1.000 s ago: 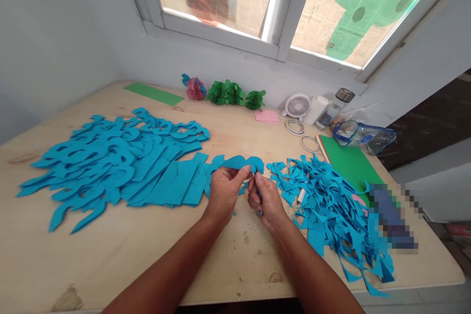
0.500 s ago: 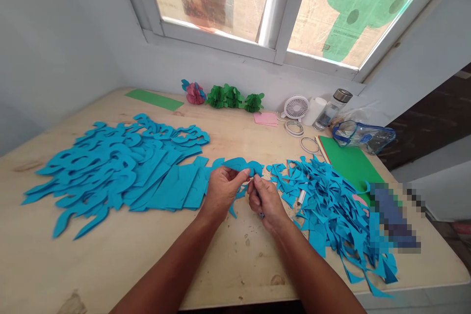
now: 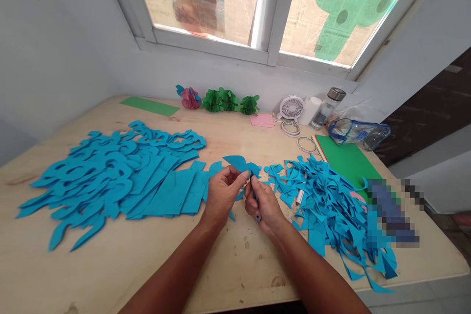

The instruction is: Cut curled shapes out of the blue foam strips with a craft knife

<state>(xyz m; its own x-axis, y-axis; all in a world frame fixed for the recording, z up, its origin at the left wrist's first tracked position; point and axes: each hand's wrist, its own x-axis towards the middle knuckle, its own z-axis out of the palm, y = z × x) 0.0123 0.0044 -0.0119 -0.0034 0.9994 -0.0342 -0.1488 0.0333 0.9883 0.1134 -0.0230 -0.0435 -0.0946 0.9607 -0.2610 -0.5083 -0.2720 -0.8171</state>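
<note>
My left hand (image 3: 221, 194) pinches a curved blue paper piece (image 3: 237, 162) above the wooden table (image 3: 110, 260). My right hand (image 3: 263, 205) is closed around a small tool that meets the same piece; most of the tool is hidden in my fist. A big spread of cut blue shapes (image 3: 110, 171) lies to the left. To the right lies a heap of blue paper scraps (image 3: 331, 211).
Green paper sheets (image 3: 346, 159) and tape rolls (image 3: 307, 144) lie at the right. Along the back wall stand paper flowers (image 3: 221, 100), a small white fan (image 3: 290, 107), a bottle (image 3: 326, 108), pink notes (image 3: 262, 119) and a clear pouch (image 3: 358, 132). A green strip (image 3: 149, 106) lies back left.
Both hands stay together on the blue piece, which has turned slightly in my fingers. The camera has tilted a little, shifting the scene.
</note>
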